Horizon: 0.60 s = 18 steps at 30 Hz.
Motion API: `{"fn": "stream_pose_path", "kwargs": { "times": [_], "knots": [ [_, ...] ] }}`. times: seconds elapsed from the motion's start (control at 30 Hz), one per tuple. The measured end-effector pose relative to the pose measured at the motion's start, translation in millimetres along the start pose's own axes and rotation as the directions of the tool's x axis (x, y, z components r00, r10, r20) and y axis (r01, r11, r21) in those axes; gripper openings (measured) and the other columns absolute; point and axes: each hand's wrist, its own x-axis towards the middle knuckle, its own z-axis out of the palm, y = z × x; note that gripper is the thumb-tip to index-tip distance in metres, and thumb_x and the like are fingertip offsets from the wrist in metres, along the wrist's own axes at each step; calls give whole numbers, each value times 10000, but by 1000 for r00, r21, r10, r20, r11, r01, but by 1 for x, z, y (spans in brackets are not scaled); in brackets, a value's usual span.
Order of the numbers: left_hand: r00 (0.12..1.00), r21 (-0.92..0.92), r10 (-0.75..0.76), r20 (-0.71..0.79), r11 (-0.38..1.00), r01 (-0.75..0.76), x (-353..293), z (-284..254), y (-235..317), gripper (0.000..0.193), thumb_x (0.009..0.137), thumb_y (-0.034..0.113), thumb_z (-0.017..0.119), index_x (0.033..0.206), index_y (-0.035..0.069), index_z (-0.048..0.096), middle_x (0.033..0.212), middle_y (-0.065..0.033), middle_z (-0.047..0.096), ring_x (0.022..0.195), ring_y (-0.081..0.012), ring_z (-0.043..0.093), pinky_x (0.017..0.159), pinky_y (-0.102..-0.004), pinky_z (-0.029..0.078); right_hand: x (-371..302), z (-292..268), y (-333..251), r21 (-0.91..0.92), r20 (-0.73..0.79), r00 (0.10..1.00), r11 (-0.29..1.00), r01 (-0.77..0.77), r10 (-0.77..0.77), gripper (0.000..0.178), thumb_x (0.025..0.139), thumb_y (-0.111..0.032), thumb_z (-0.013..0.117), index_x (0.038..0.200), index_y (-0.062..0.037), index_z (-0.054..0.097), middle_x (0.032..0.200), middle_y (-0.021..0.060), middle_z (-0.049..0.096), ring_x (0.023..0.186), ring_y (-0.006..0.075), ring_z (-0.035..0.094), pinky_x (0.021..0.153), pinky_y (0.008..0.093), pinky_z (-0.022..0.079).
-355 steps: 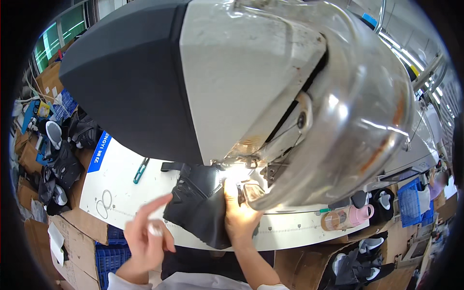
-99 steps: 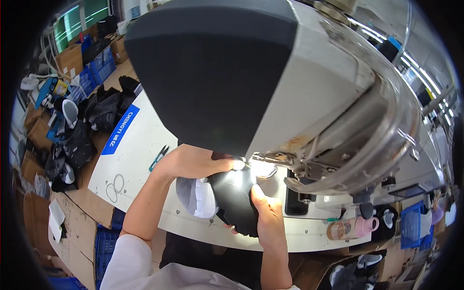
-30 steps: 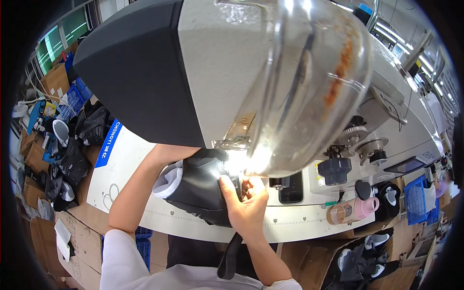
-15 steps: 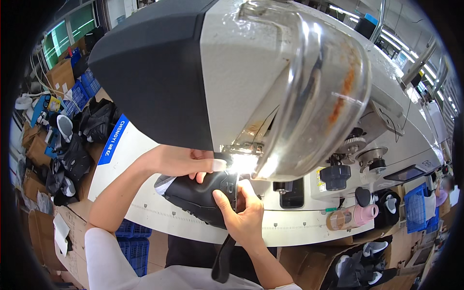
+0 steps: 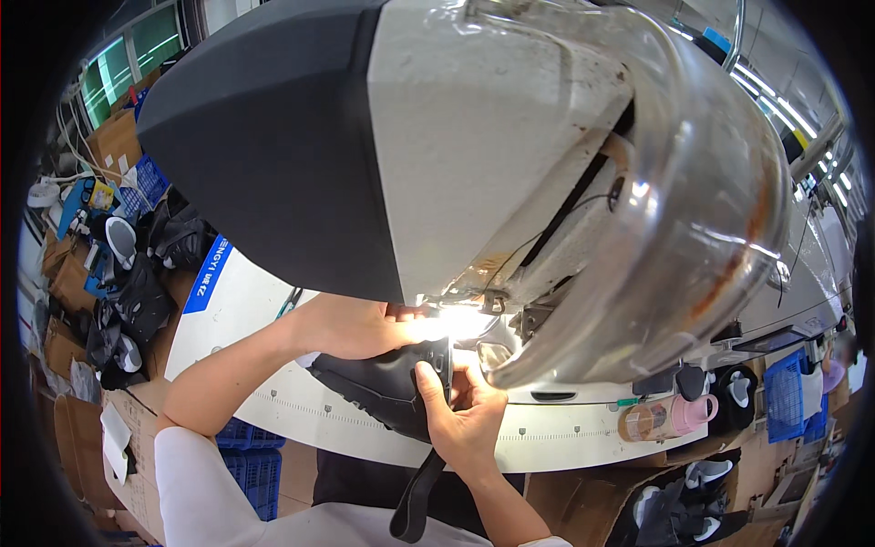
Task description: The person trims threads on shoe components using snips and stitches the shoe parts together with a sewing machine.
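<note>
A black shoe upper (image 5: 369, 387) with a pale lining lies on the sewing machine's white bed, under a bright lamp. My left hand (image 5: 360, 328) presses on its far side, thumb stretched toward the glare, the other fingers curled and partly hidden. Gripping the right edge of the upper is my right hand (image 5: 465, 415), thumb on top and fingers bent around the edge. A black strap (image 5: 415, 501) hangs from the upper over the table's front edge. The glare and the sewing machine head (image 5: 483, 164) hide the needle area.
A clear curved guard (image 5: 702, 201) bulges to the right of the machine head. A pink-lidded bottle (image 5: 661, 417) lies on the white table (image 5: 547, 447) at right. Boxes with black shoe pieces (image 5: 679, 501) stand low at right; more shoe pieces (image 5: 137, 296) pile at left.
The machine head and clear guard now look larger, with the guard farther right in view. My left hand covers more of the upper; my right hand sits slightly lower and farther right.
</note>
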Motion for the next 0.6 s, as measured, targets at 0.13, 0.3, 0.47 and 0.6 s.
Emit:
{"fn": "stream_pose_path", "kwargs": {
  "times": [0.13, 0.3, 0.47, 0.6],
  "knots": [
    [1000, -9, 11, 0, 1000, -11, 4, 4, -10, 337, 905, 322, 721, 802, 9, 647, 564, 10, 502, 519, -93, 419, 502, -299, 366, 1, 0, 4, 33, 0, 996, 996, -88, 88, 333, 919, -249, 755, 687, -34, 652, 478, -87, 431, 436, 14, 351, 411, 254, 244],
    [988, -189, -105, 113, 974, 125, 6, 5, -17, 343, 940, 329, 665, 805, 14, 651, 570, -13, 534, 517, -114, 447, 519, -323, 388, 9, -6, 8, 27, 33, 992, 992, -120, 119, 407, 915, -343, 754, 650, -50, 654, 500, -85, 461, 460, 19, 365, 420, 269, 254],
    [951, 120, -194, 239, 978, 169, 5, 1, -18, 259, 1012, 268, 502, 927, 42, 596, 781, 14, 557, 733, -99, 483, 681, -305, 425, 11, -8, 9, -20, 40, 999, 1000, 3, -2, 445, 914, -401, 745, 646, -53, 676, 510, -85, 477, 461, 29, 376, 430, 272, 278],
    [970, -1, -188, 158, 982, 190, 3, 4, -19, 315, 947, 290, 611, 762, 36, 612, 621, 1, 552, 559, -110, 472, 544, -315, 387, 9, -9, 12, -22, 35, 999, 1000, -19, 19, 493, 908, -433, 742, 605, -52, 664, 510, -71, 486, 466, 41, 396, 446, 271, 309]
  ]
}}
